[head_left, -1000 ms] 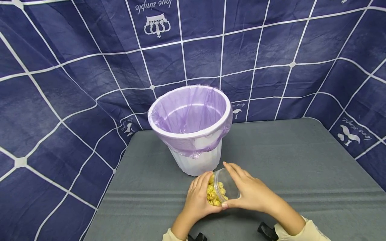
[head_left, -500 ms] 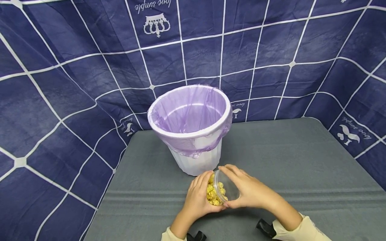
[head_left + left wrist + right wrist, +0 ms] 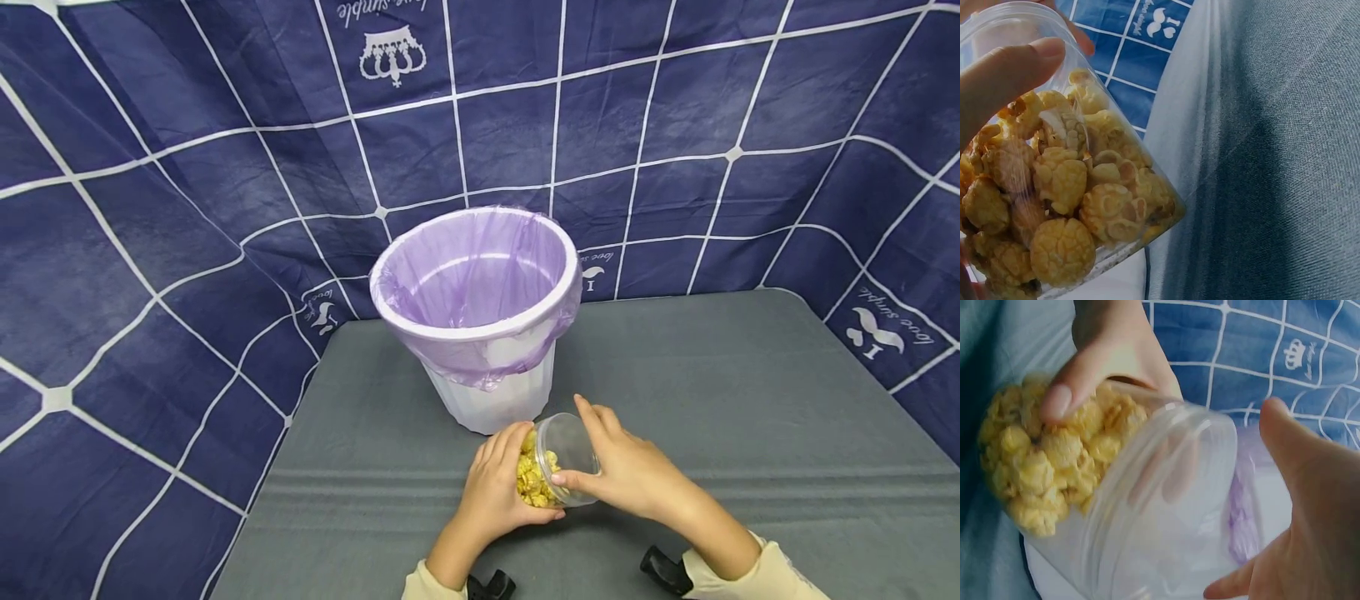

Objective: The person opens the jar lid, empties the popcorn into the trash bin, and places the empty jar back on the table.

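A clear plastic jar of yellow popcorn [image 3: 534, 482] is tilted on its side above the grey surface, its ridged clear end facing right. My left hand [image 3: 491, 483] grips the popcorn-filled end. In the left wrist view a thumb [image 3: 1013, 65] lies across the jar near its rim, and popcorn [image 3: 1063, 181] fills the lower part. My right hand [image 3: 637, 479] is around the ridged end with thumb and fingers spread. The right wrist view shows a gap between my right hand [image 3: 1322, 487] and the clear end [image 3: 1179, 506]. Whether a lid covers that end is hard to tell.
Just beyond the hands stands a white bin [image 3: 495, 404] lined with a purple bag [image 3: 480, 283]. Grey cloth [image 3: 735, 400] covers the table. Navy gridded fabric [image 3: 660, 108] hangs behind and at both sides. Black straps [image 3: 663, 571] circle the wrists.
My right hand's fingers have lifted away from the jar's clear end and spread wider, and its thumb has moved up. My left hand keeps its grip. The head view has shifted slightly.
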`<act>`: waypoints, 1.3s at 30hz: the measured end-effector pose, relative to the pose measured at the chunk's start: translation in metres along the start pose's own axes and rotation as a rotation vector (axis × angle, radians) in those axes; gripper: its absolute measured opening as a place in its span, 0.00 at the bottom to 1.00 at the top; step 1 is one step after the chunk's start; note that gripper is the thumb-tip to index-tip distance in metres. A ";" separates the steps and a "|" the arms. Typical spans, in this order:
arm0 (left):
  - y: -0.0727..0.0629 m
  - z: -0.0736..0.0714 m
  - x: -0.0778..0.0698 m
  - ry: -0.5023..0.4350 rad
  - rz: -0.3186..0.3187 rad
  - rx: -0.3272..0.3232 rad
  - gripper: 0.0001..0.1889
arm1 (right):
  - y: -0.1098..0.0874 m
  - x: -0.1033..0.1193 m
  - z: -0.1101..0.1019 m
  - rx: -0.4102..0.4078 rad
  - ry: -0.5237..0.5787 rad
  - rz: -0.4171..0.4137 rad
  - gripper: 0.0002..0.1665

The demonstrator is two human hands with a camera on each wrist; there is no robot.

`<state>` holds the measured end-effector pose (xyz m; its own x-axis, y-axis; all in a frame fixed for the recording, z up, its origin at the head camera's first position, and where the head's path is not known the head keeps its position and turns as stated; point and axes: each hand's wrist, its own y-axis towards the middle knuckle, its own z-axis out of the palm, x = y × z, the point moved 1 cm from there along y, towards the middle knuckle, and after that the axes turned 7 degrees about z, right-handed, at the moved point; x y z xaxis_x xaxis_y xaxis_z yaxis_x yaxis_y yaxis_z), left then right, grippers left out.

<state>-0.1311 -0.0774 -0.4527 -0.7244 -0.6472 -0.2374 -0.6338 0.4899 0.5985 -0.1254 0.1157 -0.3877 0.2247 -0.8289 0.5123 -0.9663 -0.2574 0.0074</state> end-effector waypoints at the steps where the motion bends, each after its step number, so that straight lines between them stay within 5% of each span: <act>1: 0.000 0.000 0.000 0.002 0.001 0.001 0.57 | 0.000 0.001 0.001 0.005 -0.007 0.007 0.61; 4: 0.001 -0.001 -0.001 0.018 0.007 0.000 0.56 | 0.002 0.001 0.002 0.016 -0.011 -0.039 0.59; 11: 0.000 -0.002 -0.001 0.035 0.028 0.009 0.56 | 0.004 -0.011 -0.001 0.061 0.064 -0.332 0.56; 14: -0.001 -0.001 -0.001 0.032 0.030 0.005 0.56 | 0.004 -0.014 -0.004 0.116 0.103 -0.385 0.60; 17: 0.000 0.001 -0.001 0.030 0.035 -0.001 0.56 | 0.001 -0.014 -0.005 0.126 0.129 -0.315 0.60; 23: 0.002 0.003 -0.003 0.023 0.032 0.005 0.57 | -0.001 -0.003 -0.002 0.041 0.072 0.001 0.59; 27: 0.003 0.003 -0.004 0.022 0.039 0.007 0.56 | 0.001 0.001 0.002 0.025 0.027 0.039 0.58; 30: 0.002 0.003 -0.003 0.011 0.045 0.014 0.56 | 0.001 -0.002 0.003 0.022 0.036 -0.063 0.55; 35: -0.002 0.004 -0.001 -0.005 0.026 0.030 0.57 | 0.002 -0.011 0.000 0.060 0.068 -0.359 0.54; 39: -0.002 0.003 0.001 -0.021 -0.001 0.042 0.57 | 0.002 -0.013 -0.002 0.103 0.096 -0.417 0.61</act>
<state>-0.1307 -0.0774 -0.4564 -0.7291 -0.6356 -0.2538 -0.6448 0.5138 0.5660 -0.1309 0.1265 -0.3929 0.5754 -0.5948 0.5613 -0.7767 -0.6124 0.1473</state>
